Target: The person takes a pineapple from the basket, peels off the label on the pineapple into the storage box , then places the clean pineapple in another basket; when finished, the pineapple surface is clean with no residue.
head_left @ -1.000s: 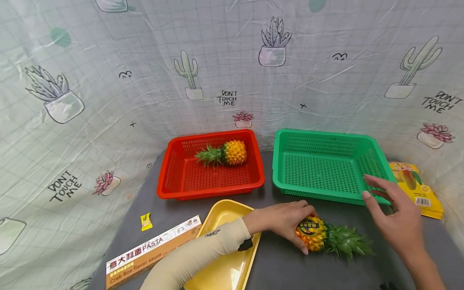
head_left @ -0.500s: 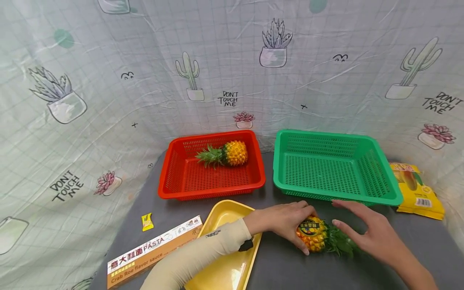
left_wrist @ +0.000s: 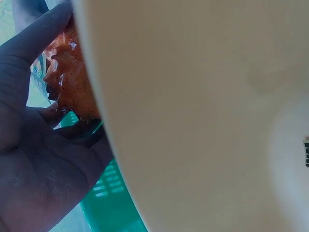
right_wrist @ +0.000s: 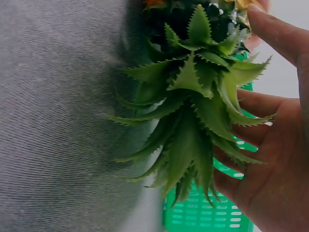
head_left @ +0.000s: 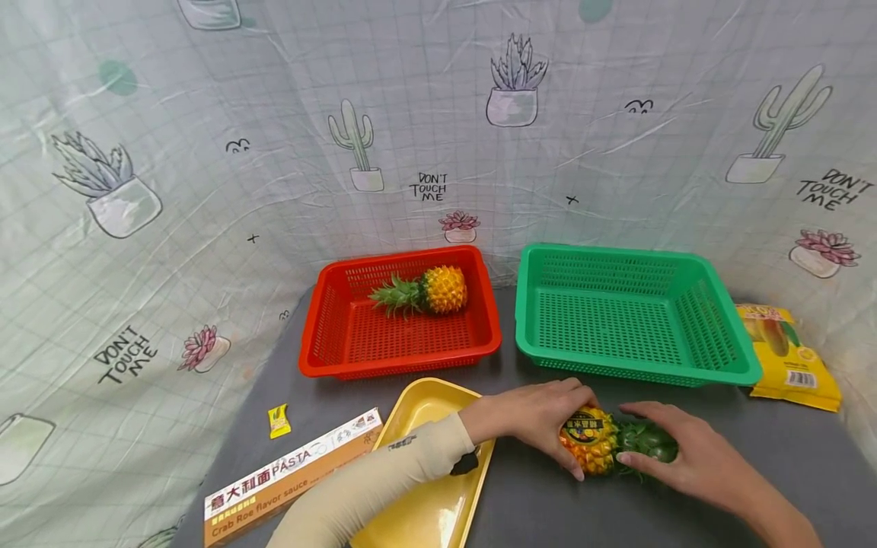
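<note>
A small pineapple with a dark label on its yellow-orange body lies on its side on the dark table, its green crown pointing right. My left hand grips the body from the left, thumb on the near side; the sleeve crosses above a yellow tray. Around the leafy crown curves my right hand, its fingers behind the leaves and its thumb tip right at the edge of the body. In the left wrist view a pale surface covers most of the scene, hiding much of the pineapple.
A red basket at the back holds another pineapple. Right of it stands a green basket with nothing in it. A yellow mango bag lies at far right. A pasta box and a small yellow packet lie left.
My right hand has moved left from over the green basket's front corner and down to the pineapple's crown. My left hand has kept its grip on the body.
</note>
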{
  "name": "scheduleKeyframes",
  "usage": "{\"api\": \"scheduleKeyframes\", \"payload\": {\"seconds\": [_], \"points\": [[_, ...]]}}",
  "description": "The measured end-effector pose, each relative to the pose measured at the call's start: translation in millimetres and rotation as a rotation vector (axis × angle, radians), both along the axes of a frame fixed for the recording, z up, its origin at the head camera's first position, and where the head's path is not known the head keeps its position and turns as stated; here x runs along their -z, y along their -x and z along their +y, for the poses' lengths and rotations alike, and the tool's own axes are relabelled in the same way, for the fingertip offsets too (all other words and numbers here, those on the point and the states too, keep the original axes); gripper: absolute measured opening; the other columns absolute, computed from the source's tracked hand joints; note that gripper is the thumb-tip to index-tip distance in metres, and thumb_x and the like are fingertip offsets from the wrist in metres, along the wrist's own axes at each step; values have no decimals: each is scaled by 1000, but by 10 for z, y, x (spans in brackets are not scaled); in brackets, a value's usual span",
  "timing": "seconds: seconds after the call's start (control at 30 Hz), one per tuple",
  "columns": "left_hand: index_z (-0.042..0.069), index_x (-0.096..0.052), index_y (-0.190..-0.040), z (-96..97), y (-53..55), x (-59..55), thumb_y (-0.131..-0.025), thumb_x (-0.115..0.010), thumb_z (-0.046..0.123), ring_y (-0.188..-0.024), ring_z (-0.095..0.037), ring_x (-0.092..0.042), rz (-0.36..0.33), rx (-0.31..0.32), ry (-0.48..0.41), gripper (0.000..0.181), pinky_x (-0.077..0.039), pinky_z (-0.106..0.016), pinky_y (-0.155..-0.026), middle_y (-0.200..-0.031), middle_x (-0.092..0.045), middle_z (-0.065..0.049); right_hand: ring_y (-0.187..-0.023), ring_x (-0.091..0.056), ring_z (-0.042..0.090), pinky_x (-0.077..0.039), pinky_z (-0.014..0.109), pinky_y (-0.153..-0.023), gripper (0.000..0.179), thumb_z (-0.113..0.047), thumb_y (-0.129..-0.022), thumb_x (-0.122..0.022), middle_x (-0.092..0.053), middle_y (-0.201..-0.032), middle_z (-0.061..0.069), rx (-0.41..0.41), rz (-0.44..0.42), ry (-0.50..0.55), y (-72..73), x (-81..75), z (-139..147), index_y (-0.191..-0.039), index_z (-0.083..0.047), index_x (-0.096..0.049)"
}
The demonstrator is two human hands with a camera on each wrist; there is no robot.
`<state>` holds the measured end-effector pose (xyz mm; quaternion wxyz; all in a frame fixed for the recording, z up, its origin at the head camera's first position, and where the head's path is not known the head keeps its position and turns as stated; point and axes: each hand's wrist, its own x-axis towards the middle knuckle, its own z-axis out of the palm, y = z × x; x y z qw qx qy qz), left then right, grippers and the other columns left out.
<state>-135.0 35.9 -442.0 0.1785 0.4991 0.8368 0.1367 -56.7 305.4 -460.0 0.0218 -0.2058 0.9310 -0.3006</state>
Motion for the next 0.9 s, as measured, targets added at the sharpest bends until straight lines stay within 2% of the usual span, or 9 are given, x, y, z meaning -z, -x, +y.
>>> {"api": "scheduleKeyframes", "payload": {"seconds": [0.2, 0.43, 0.63, 0.9], "points": [[19, -49, -146, -10, -10, 7, -76, -88, 66, -106, 4, -47, -7, -10, 4, 93, -37, -10, -94, -126, -48, 10, -106, -67, 25, -55, 45, -77, 67, -52, -83, -89, -68, -129, -1, 10, 30, -29, -25, 93, 1, -138, -19, -67], [19, -48, -147, -7, -16, -3, -76, -88, 66, -106, 4, -46, -3, -5, 1, 94, -36, -10, -94, -126, -48, 10, -106, -66, 23, -55, 44, -76, 66, -52, -83, -90, -67, -128, -3, 22, 48, -2, -39, 141, -8, -137, -21, -67], [19, -49, -147, -4, -18, -19, -76, -88, 66, -106, 5, -46, -2, -7, 3, 93, -36, -9, -94, -127, -48, 10, -106, -64, 15, -56, 43, -78, 61, -52, -81, -90, -66, -125, -9, 27, 89, 6, -42, 170, -7, -133, -28, -69], [20, -50, -145, 9, -20, -6, -76, -88, 66, -104, 4, -45, 18, 8, -11, 91, -36, -10, -92, -124, -48, 10, -104, -66, 16, -56, 42, -79, 58, -48, -80, -93, -67, -123, -11, 3, 114, 26, -25, 162, -1, -129, -30, -70]]}}
